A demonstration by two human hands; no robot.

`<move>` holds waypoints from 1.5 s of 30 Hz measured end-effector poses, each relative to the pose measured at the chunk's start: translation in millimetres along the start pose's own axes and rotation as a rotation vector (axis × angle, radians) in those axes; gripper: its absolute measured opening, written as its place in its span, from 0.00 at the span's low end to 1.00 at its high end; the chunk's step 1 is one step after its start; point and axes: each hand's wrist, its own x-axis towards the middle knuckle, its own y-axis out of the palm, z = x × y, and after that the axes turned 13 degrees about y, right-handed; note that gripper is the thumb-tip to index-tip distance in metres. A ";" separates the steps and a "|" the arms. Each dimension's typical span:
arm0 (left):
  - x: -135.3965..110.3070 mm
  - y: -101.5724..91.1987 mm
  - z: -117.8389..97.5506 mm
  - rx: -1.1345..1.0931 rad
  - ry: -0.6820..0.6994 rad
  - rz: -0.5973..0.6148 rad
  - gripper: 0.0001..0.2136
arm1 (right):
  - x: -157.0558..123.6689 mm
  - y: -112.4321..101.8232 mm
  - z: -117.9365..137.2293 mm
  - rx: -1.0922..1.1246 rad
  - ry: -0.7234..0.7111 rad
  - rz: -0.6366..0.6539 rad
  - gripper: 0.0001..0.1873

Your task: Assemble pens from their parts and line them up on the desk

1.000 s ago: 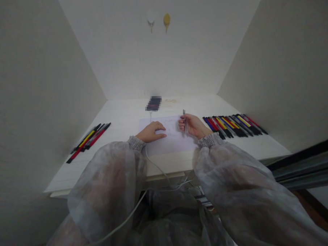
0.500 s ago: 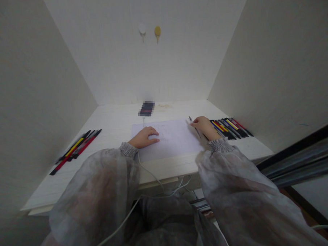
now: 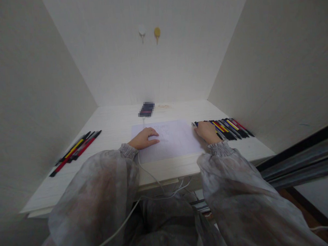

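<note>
My left hand rests on the left part of a white sheet of paper, thumb and fingers apart and holding nothing. Faint marks show on the sheet beside its fingertips. At the sheet's right edge, my right hand is closed with curled fingers on a pen, whose end sticks out to the left of them. The rest of that pen is hidden by the hand. Directly right of this hand lies a row of several pens and markers, side by side in black, red, yellow and grey; the hand covers its left end.
Several more pens lie in a slanted bunch on the left of the white table. A blurred dark device with a white cable is at the back. Two hooks hang on the back wall. Partition walls stand on both sides.
My right hand has moved slightly right and down with the pen, from above the paper's edge to the left end of the pen row. My left hand has stayed in place.
</note>
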 end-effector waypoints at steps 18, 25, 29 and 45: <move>-0.9 1.0 3.6 -0.005 0.003 0.009 0.19 | 1.4 -2.7 -8.2 -0.012 -0.052 0.007 0.16; -1.3 1.7 4.9 -0.011 0.038 -0.009 0.18 | 1.1 -3.8 -9.9 -0.035 -0.026 0.012 0.17; -1.1 1.6 5.1 -0.015 0.033 -0.016 0.19 | -7.0 -13.7 -6.9 -0.023 -0.041 -0.061 0.18; -2.1 -3.0 -2.8 -0.018 -0.037 -0.009 0.18 | -35.7 -36.6 109.6 0.182 -0.530 -0.180 0.19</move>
